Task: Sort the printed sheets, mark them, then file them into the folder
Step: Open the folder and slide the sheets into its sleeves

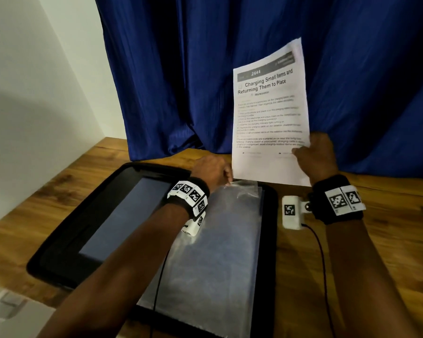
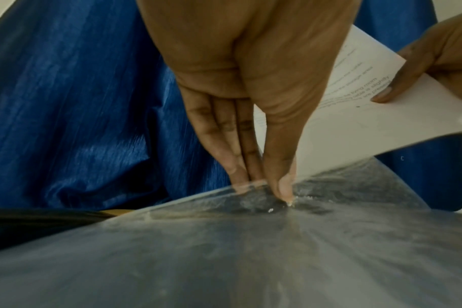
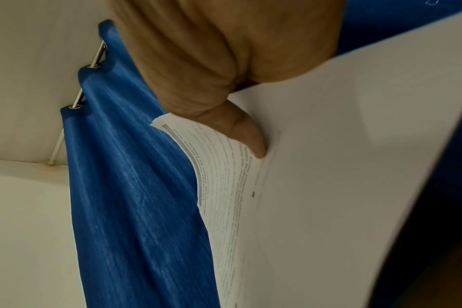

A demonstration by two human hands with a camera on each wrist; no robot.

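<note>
A black folder (image 1: pixel 59 245) lies open on the wooden table, with clear plastic sleeves (image 1: pixel 213 252) on its right half. My left hand (image 1: pixel 213 170) pinches the top edge of a sleeve (image 2: pixel 251 208) between thumb and fingers (image 2: pixel 235 166), lifting its mouth. My right hand (image 1: pixel 315 154) grips the printed sheets (image 1: pixel 269 113) at their lower right edge, thumb (image 3: pixel 248 137) on the front. The top sheet is headed "Charging Small Items and Returning Them to Place". The sheets (image 2: pixel 356 116) stand upright, their bottom edge just above the sleeve's mouth.
A blue curtain (image 1: pixel 181 69) hangs right behind the table's far edge. A white wall (image 1: pixel 34 81) is at the left. A pale box (image 1: pixel 7 311) sits at the near left corner. Bare wooden tabletop (image 1: pixel 388 252) lies right of the folder.
</note>
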